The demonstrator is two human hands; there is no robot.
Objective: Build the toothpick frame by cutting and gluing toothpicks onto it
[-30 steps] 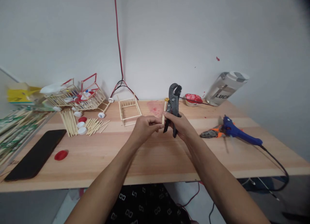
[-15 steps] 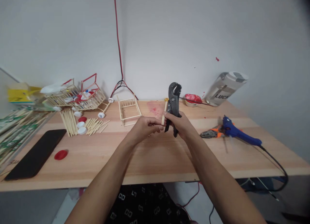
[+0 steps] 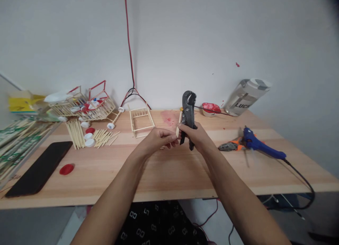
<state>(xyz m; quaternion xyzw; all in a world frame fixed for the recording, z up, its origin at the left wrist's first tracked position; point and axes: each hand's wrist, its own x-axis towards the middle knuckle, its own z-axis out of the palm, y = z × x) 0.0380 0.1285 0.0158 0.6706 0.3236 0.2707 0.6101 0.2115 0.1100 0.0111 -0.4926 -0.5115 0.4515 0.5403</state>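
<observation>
My right hand (image 3: pixel 197 136) is closed around the handles of black cutting pliers (image 3: pixel 188 111), whose jaws point up. My left hand (image 3: pixel 158 139) pinches a thin wooden stick (image 3: pixel 178 124) that stands upright right beside the pliers. Both hands meet above the middle of the wooden table (image 3: pixel 164 171). A small open frame of sticks (image 3: pixel 140 122) stands just behind my left hand.
Loose sticks and bottle caps (image 3: pixel 88 136) lie at the left, behind them stick models (image 3: pixel 87 105). A black phone (image 3: pixel 39 169) and a red cap (image 3: pixel 66 169) lie at front left. A blue glue gun (image 3: pixel 262 148), orange pliers (image 3: pixel 229 145), a red-stained bowl (image 3: pixel 211 109) and a tilted bottle (image 3: pixel 247 95) are on the right.
The pliers and both hands have shifted slightly left and tilted a little; the grip on the stick and the pliers stays the same.
</observation>
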